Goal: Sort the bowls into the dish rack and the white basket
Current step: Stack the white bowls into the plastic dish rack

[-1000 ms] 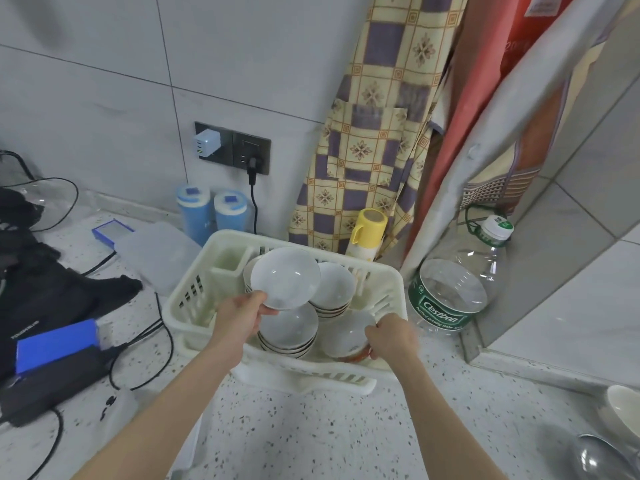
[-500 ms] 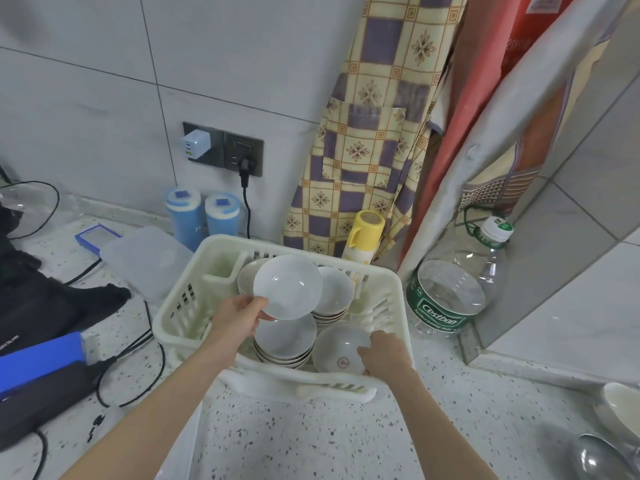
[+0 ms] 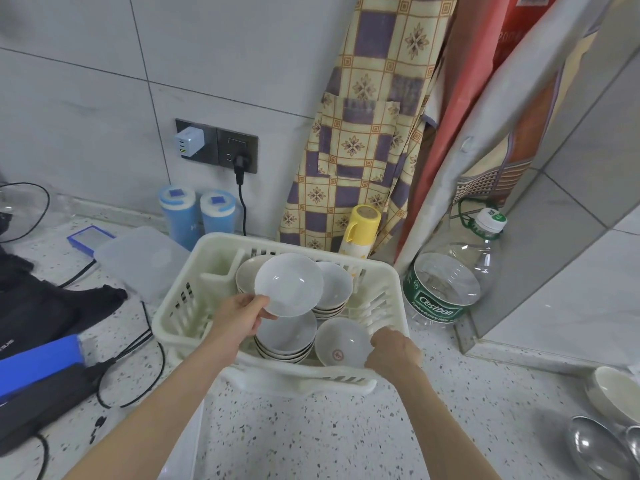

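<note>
A cream plastic dish rack (image 3: 180, 303) stands on the speckled counter and holds several white bowls. My left hand (image 3: 239, 315) grips a white bowl (image 3: 289, 284) by its rim, tilted above a stack of bowls (image 3: 285, 337) at the rack's front. A second stack (image 3: 334, 289) sits behind it. My right hand (image 3: 393, 349) holds the right rim of a small bowl with a red mark (image 3: 343, 342) at the rack's front right. The corner of a white basket (image 3: 181, 448) shows at the bottom edge, between my forearms.
A large clear water bottle (image 3: 446, 289) stands right of the rack. A yellow-capped flask (image 3: 360, 228) and two blue canisters (image 3: 195, 216) stand behind it. Black cables, a bag and a blue box lie at left. A white bowl (image 3: 614, 391) and metal spoons (image 3: 599, 448) lie at bottom right.
My left hand has held the white bowl nearly still above the front stack. My right hand slid off the small bowl's top to its right rim, uncovering the bowl with the red mark.
</note>
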The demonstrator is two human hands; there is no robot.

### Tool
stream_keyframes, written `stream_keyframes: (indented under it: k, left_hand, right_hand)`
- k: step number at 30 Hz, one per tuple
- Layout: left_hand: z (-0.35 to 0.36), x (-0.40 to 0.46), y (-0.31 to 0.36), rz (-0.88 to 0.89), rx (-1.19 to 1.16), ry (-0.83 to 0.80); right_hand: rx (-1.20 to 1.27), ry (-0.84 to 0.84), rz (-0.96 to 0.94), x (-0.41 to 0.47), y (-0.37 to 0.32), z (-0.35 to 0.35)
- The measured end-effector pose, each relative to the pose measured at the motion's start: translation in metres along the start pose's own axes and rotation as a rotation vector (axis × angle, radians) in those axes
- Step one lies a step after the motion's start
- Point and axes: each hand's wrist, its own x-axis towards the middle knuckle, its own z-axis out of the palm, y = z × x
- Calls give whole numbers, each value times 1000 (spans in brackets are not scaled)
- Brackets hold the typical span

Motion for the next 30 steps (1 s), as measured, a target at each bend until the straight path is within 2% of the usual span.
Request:
stream_keyframes:
  k: [12,21,24,30]
  left_hand:
    - [1,-1,-4,4,77,-75]
    - [1,-7,1,0,110,-112]
    - [-2,-7,1,6,103,-149]
    - [7,-11,5,37,108,-242]
  right_hand:
    - [26,17,38,-2,-1,1]
    - [96,26,-8,-7,1,1]
    - [258,94,-27,-10,7,4]
    - [886,134,-200,-21,22,8]
